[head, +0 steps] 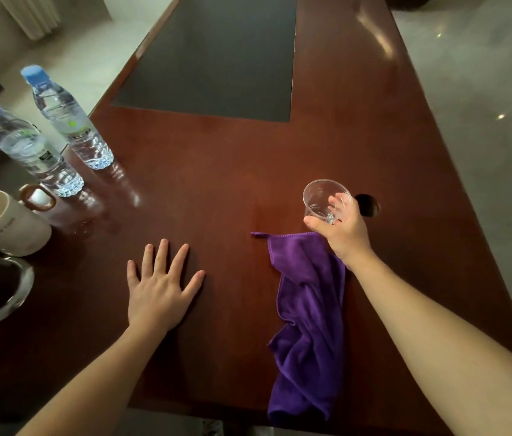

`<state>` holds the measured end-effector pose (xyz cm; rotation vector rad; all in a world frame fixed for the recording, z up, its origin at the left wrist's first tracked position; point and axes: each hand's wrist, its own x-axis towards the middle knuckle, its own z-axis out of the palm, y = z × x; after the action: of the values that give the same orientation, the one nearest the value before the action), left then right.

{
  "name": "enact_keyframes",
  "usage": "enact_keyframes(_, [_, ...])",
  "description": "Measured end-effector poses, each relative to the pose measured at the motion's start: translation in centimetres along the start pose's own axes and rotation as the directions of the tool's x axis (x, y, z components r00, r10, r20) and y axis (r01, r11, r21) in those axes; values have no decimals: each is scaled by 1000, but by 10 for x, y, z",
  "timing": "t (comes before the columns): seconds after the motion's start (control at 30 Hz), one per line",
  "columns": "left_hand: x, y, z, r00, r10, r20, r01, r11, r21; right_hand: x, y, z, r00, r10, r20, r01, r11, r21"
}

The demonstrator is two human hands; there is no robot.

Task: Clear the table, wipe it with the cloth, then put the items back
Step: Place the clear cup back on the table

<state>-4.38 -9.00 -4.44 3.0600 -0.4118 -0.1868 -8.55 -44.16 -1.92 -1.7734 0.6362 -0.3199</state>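
Right grip (339,228) pinching clear cup (324,199); left grip (160,287) spread flat on bench (217,171).
Purple cloth (308,325) draped over near bench edge, under right wrist.

A single head-worn wide-angle view looks forward and steeply down from the near edge of the worktop (217,184), close above it. Both forearms reach in from the bottom corners. The far edge runs out of the top; floor shows past the left and right edges.

Dim, soft indoor light, glare streaks on the glossy table (371,127), wide-angle bending at the edges.
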Motion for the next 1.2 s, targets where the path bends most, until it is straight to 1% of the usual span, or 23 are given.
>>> enact_keyframes(0.23, [0, -1, 0, 1000, -3, 2, 3, 1000, 17, 1, 1, 0, 999, 29, 39, -28, 999, -22])
enact_keyframes(0.37, [2, 0, -3, 999, -3, 50, 2, 1000, 13, -4, 0, -11, 996, 52, 78, -50, 998, -38])
enact_keyframes(0.43, [3, 1, -9, 995, 2, 96, -6, 999, 46, -8, -3, -20, 994, 87, 62, -81, 992, -97])
enact_keyframes(0.5, [7, 3, -21, 988, 14, 152, -31, 994, 108, -14, -12, -30, 994, 110, 4, -108, 980, -169])
enact_keyframes(0.53, [10, 4, -30, 984, 22, 176, -48, 988, 145, -17, -18, -35, 995, 99, -34, -104, 970, -219])
enact_keyframes(0.6, [17, 9, -53, 983, 41, 179, -80, 974, 211, -24, -34, -42, 995, 20, -93, -54, 927, -370])
enact_keyframes(0.7, [25, 23, -92, 995, 54, 87, -72, 975, 211, -32, -63, -43, 984, -150, -97, 63, 798, -599])
enact_keyframes(0.77, [26, 31, -118, 998, 58, 19, -61, 979, 193, -38, -84, -36, 973, -226, -44, 127, 688, -714])
enact_keyframes(0.83, [25, 34, -143, 997, 63, -44, -53, 979, 198, -45, -102, -23, 963, -268, 23, 181, 583, -792])
enact_keyframes(0.9, [21, 31, -163, 994, 59, -87, -41, 979, 198, -53, -120, -7, 953, -293, 83, 229, 512, -828])
enact_keyframes(0.97, [15, 20, -178, 992, 44, -117, -21, 982, 188, -59, -136, 10, 943, -304, 138, 276, 477, -835])
enact_keyframes(1.1, [-1, -19, -201, 984, -9, -179, 43, 982, 186, -69, -164, 50, 908, -333, 256, 392, 455, -799])
enact_keyframes(1.2, [-20, -57, -213, 960, -80, -270, 122, 982, 142, -76, -181, 87, 879, -343, 331, 467, 480, -743])
